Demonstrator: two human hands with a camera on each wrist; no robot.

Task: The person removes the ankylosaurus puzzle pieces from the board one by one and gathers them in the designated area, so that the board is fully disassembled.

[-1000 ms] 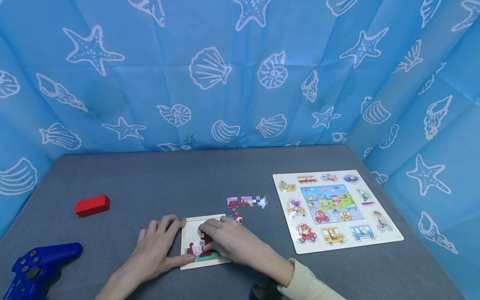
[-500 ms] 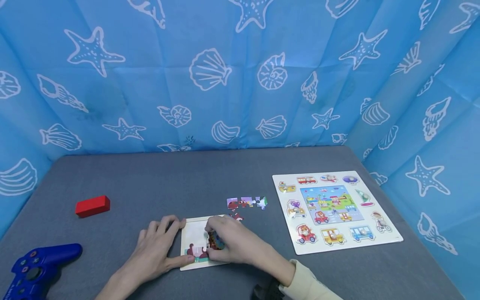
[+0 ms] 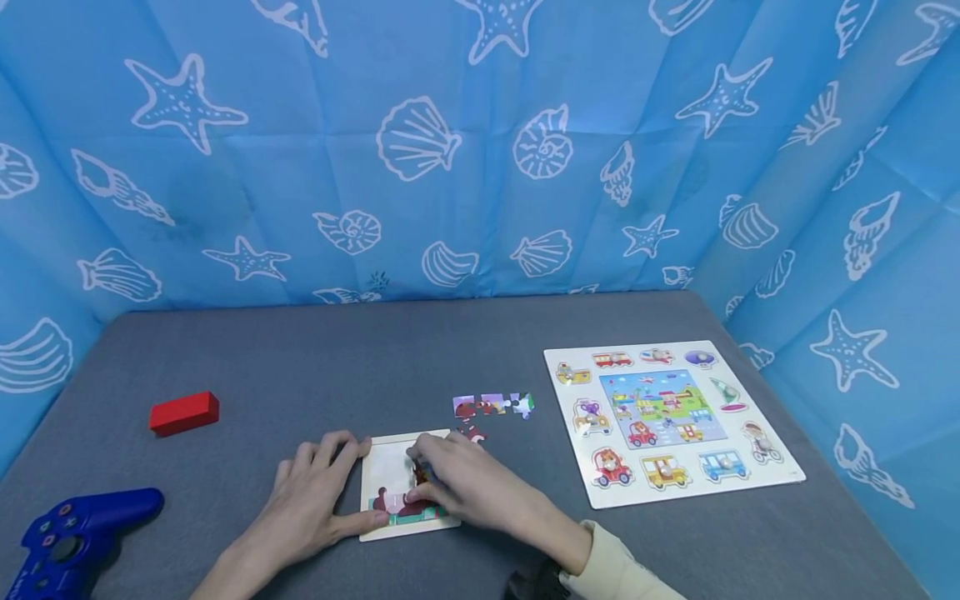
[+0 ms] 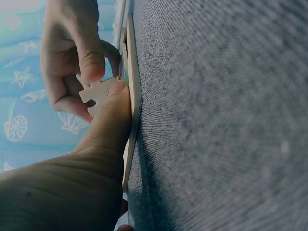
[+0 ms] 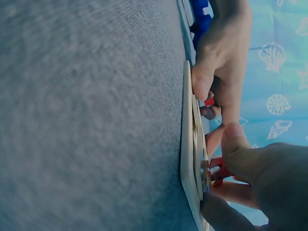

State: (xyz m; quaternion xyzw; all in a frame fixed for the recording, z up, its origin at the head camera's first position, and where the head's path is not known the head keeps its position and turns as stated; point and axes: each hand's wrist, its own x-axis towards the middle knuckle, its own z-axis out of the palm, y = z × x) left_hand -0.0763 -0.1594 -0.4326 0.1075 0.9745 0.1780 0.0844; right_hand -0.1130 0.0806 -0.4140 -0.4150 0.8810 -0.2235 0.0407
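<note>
Puzzle pieces (image 4: 100, 91): 1 pinched in right hand (image 3: 474, 483), 3 in row; left hand (image 3: 315, 490) outspread

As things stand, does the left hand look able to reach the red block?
Probably yes: only bare gray table shows between the left hand and the red block, though the hand would first have to leave the puzzle tray.

text: none readable | blue controller (image 3: 82, 529): button marks (image 3: 71, 522), pale edge lettering too small
</note>
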